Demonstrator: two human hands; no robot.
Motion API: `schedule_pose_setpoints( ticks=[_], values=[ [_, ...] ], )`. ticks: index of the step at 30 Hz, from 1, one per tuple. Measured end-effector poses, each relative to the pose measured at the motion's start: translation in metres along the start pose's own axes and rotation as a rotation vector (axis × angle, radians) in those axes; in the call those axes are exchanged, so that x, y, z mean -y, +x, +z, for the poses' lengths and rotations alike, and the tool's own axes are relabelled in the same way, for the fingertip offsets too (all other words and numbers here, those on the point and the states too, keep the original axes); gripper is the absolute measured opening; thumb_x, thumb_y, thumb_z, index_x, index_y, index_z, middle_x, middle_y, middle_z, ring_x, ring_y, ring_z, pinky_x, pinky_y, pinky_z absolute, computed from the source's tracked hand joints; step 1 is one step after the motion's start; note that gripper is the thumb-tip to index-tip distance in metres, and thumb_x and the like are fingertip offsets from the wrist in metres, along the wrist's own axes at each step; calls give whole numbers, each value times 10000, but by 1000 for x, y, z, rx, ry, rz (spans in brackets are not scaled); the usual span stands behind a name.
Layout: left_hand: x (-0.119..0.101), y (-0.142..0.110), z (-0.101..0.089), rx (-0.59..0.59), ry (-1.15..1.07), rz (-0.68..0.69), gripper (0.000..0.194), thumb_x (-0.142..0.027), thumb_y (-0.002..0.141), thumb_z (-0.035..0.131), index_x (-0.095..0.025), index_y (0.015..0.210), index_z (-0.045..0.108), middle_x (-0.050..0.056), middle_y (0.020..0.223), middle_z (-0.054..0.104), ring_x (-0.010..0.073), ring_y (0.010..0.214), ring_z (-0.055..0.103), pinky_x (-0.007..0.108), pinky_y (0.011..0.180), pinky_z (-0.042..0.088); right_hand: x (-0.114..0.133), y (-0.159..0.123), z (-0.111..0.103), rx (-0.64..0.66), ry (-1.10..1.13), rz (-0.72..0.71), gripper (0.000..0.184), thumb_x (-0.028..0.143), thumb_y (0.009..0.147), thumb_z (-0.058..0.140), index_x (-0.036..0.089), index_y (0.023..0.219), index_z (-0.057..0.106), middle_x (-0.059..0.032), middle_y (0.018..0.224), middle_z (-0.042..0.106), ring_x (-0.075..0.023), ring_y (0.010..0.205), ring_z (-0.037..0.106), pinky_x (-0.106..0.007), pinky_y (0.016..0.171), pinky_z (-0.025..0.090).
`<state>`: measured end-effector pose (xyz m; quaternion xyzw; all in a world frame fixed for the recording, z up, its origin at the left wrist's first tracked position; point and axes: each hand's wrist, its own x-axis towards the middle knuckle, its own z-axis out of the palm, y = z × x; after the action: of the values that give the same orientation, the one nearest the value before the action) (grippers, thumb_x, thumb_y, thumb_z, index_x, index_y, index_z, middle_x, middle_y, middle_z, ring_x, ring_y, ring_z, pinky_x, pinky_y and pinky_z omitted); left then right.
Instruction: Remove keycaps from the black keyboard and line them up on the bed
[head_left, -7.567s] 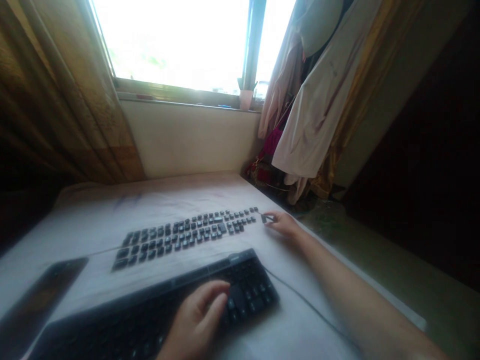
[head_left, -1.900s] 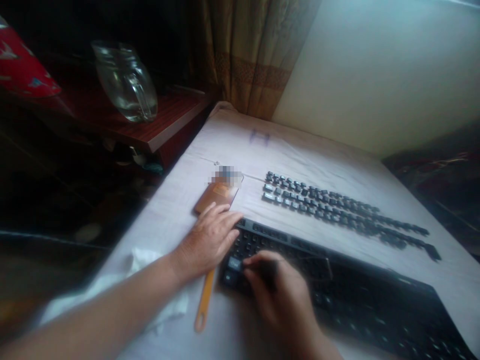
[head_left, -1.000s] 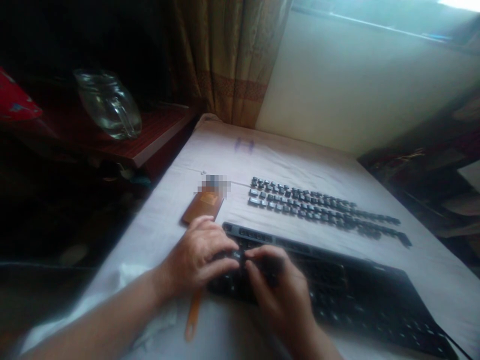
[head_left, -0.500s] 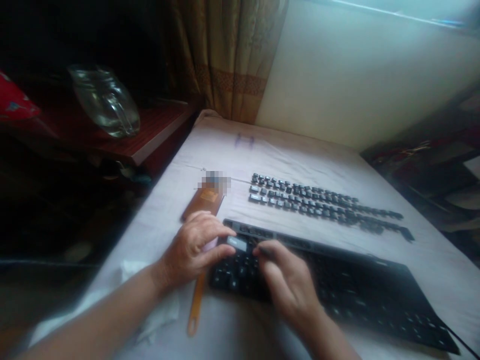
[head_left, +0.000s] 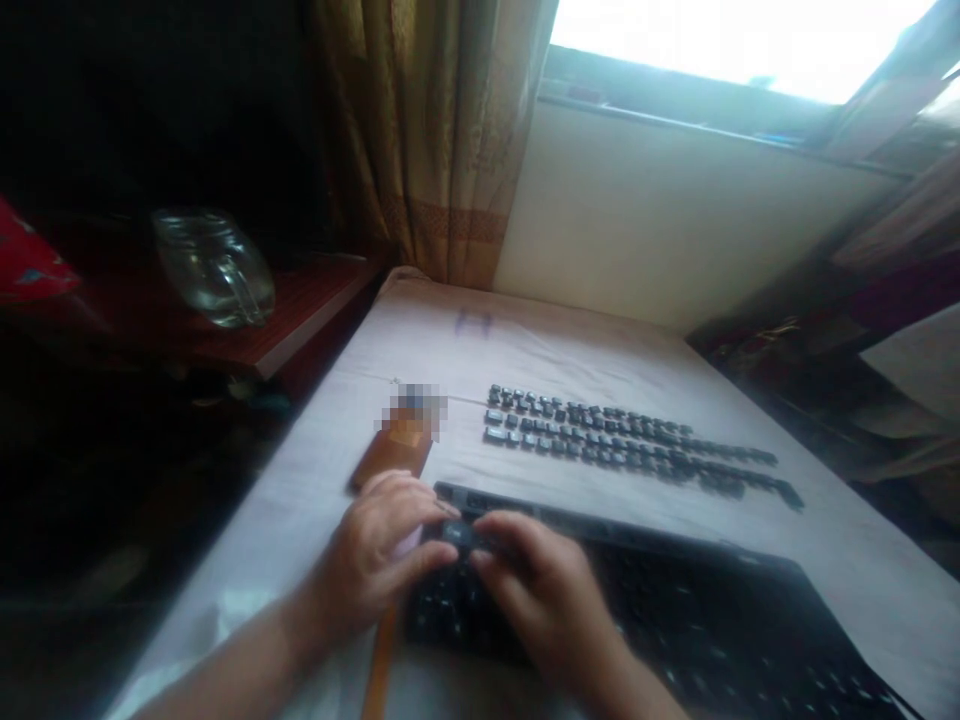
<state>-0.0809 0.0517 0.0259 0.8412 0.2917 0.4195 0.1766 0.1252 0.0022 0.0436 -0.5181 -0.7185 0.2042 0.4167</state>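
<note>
A single keycap sits at the left end of the black keyboard, which lies along the near edge of the cloth-covered table. The left hand and right hand meet over this keycap, fingertips curled down onto it; blur makes it impossible to tell which hand actually grips it. Just beyond the keyboard, loose keycaps lie in rows. A brown phone lies beside the left hand, an orange tool beneath it. A glass jar stands on the side shelf.
</note>
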Motion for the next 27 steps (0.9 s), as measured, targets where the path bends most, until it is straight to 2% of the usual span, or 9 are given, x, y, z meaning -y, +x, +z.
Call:
schedule_pose_setpoints(
  ticks=[5, 10, 13, 17, 22, 27],
  values=[
    [3, -3, 2, -79, 112, -78, 362, -439, 967, 563, -262, 1282, 552, 42, 1089, 726, 220, 1012, 671, 369, 906, 524, -8, 21, -9, 42, -141, -9, 175, 152, 794, 620, 211, 936, 704, -38, 826, 786, -192, 703, 741, -273, 651, 578],
    [5, -2, 1, -88, 160, -85, 297, -405, 976, 548, -267, 1238, 577, 46, 1082, 729, 227, 997, 686, 379, 880, 559, -34, 61, -23, 140, -463, 169, 187, 195, 818, 651, 224, 978, 744, -46, 829, 791, -220, 755, 746, -302, 696, 557],
    [7, -2, 1, -80, 172, -61, 262, -362, 981, 541, -262, 1216, 602, 45, 1077, 732, 226, 996, 691, 389, 879, 564, -51, 75, -25, 170, -567, 239, 204, 222, 817, 679, 231, 1004, 758, -57, 860, 798, -239, 805, 752, -312, 720, 555],
    [11, -3, 2, -77, 174, -60, 247, -325, 985, 533, -259, 1211, 607, 47, 1076, 732, 226, 1001, 689, 407, 869, 569, -62, 78, -22, 183, -607, 251, 221, 213, 811, 672, 243, 1011, 762, -65, 928, 800, -250, 854, 751, -316, 727, 547],
    [12, -2, 2, -85, 176, -48, 226, -285, 971, 546, -255, 1183, 616, 45, 1040, 734, 228, 971, 691, 413, 845, 571, -62, 77, -19, 202, -623, 263, 221, 238, 835, 654, 246, 1030, 757, -60, 954, 798, -247, 894, 743, -316, 760, 535],
    [7, 1, 1, -39, 122, -39, 147, -222, 942, 574, -245, 1067, 646, 32, 944, 728, 212, 894, 679, 387, 812, 549, -63, 78, -19, 223, -614, 280, 229, 235, 823, 666, 235, 1029, 766, -68, 924, 798, -267, 891, 742, -331, 763, 539]
  ],
)
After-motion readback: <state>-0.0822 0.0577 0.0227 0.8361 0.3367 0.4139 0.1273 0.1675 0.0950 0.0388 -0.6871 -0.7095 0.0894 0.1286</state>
